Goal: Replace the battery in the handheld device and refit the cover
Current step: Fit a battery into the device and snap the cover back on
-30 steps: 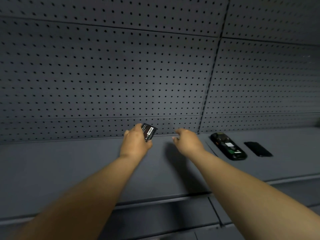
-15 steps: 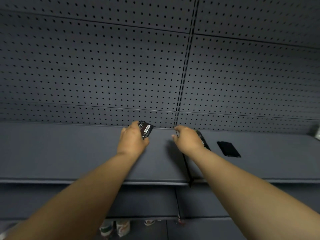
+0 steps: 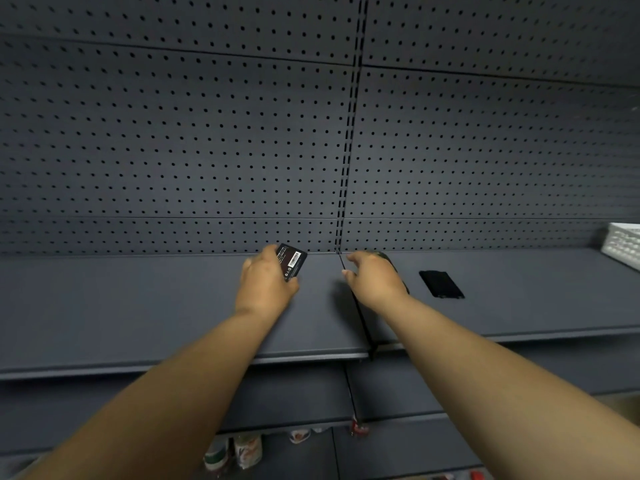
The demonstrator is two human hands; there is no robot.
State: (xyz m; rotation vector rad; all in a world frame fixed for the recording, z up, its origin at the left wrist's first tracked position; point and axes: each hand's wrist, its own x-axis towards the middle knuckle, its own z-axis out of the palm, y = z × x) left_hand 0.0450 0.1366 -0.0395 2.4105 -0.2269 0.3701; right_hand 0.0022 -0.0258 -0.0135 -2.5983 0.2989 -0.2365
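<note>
Battery in closed left hand

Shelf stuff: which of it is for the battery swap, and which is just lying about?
For the job:
battery in the left hand
device, mostly hidden by the right hand
cover on the shelf

Lying about:
white basket
packets on the lower shelf

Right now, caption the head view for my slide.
Left hand holds battery; right hand over handheld device; cover lies on shelf.
</note>
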